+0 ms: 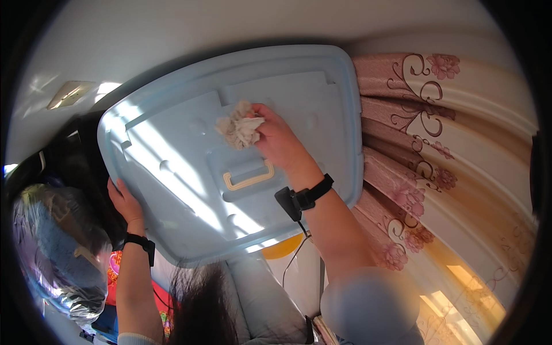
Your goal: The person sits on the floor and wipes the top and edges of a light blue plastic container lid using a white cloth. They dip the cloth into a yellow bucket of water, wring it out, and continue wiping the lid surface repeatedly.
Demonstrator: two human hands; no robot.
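Cloth bunched in right fingers, over blue lid; left fingers hold its edge.

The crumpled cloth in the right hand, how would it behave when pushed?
The crumpled cloth is likely floppy, because it bunches into irregular folds. It seems light for its size, being thin and loosely gathered. Its uneven shape probably would not roll.

One crumpled cloth, one blue lid, one cream handle, two black wristbands, one wall plate
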